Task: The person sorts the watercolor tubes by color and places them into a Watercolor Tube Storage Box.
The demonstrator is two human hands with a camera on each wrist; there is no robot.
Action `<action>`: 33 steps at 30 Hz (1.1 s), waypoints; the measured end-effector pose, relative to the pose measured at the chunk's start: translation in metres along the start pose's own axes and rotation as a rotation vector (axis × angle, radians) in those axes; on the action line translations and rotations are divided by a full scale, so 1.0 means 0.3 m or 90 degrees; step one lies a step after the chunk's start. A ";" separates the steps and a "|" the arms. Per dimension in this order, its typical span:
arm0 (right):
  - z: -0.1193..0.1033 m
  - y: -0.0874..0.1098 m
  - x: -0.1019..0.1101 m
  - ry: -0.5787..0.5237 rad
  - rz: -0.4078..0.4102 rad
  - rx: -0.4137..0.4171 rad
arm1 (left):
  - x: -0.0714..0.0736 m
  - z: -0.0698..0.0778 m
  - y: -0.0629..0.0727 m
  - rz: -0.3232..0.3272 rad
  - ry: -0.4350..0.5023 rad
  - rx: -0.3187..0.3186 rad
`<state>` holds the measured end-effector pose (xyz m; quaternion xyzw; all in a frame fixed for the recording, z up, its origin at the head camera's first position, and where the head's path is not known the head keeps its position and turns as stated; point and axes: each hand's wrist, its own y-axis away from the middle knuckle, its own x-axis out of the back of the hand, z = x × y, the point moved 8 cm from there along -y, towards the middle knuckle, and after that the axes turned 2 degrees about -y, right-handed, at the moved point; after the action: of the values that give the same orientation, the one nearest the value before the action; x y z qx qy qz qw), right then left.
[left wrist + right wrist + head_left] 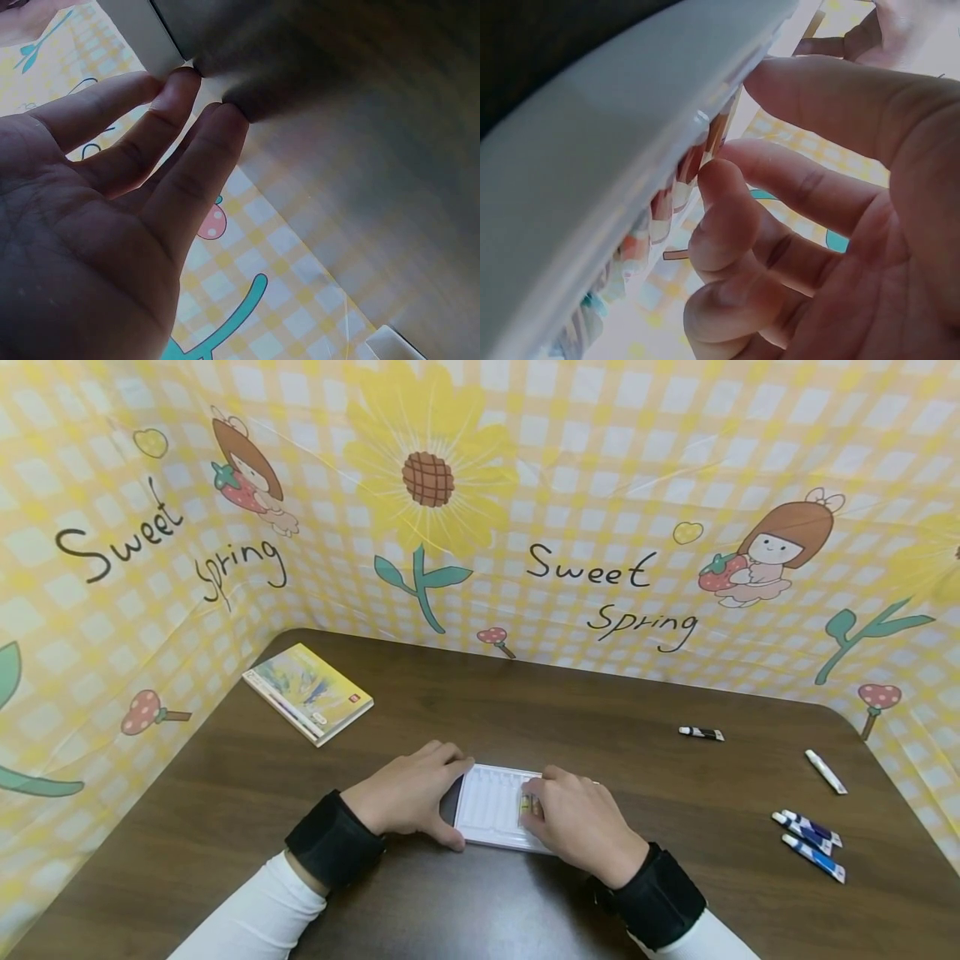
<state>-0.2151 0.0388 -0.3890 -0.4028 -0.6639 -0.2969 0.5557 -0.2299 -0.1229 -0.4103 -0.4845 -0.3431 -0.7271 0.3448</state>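
Note:
A white slotted plastic tray [491, 802] lies on the table between both hands. My left hand [408, 793] holds its left end, with the thumb at the near corner and the fingers at the far corner. In the left wrist view, the fingertips of the left hand [150, 187] meet the table beside the tray's white edge [139, 34]. Over the right part of the tray, my right hand [581, 818] pinches a small paint tube [527, 806], mostly hidden by the fingers. In the right wrist view, several paint tubes [660, 206] with brown, red, orange and green labels stand in a row along the tray.
At the right of the table lie a black tube [701, 734], a white tube [826, 772] and several blue tubes [813, 858]. A flat yellow box or book [307, 693] is at the back left. Patterned cloth [570, 518] walls the table's back and left.

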 end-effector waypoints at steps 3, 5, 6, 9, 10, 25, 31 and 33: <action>-0.002 0.002 0.001 0.004 0.003 0.003 | -0.001 0.000 0.000 0.003 -0.002 -0.004; -0.002 0.004 0.001 0.004 0.005 0.004 | -0.001 0.002 -0.001 0.004 -0.004 -0.007; -0.001 0.005 0.001 0.004 0.007 0.004 | -0.001 0.003 -0.002 0.004 -0.004 -0.008; -0.002 0.007 0.001 0.005 0.010 0.005 | -0.001 0.003 -0.003 0.002 -0.006 -0.007; -0.002 0.007 0.001 0.006 0.012 0.006 | -0.002 0.003 -0.003 0.002 -0.007 -0.006; 0.003 0.008 -0.003 -0.008 0.001 0.004 | -0.005 0.002 -0.001 -0.004 -0.003 -0.002; 0.007 0.005 -0.001 -0.009 -0.004 0.002 | -0.002 0.003 -0.001 -0.001 -0.010 -0.001; 0.011 0.005 0.000 -0.013 -0.008 -0.005 | 0.000 0.004 0.000 -0.001 -0.010 -0.002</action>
<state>-0.2155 0.0422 -0.3898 -0.4034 -0.6709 -0.2991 0.5456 -0.2294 -0.1217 -0.4100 -0.4906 -0.3454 -0.7238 0.3407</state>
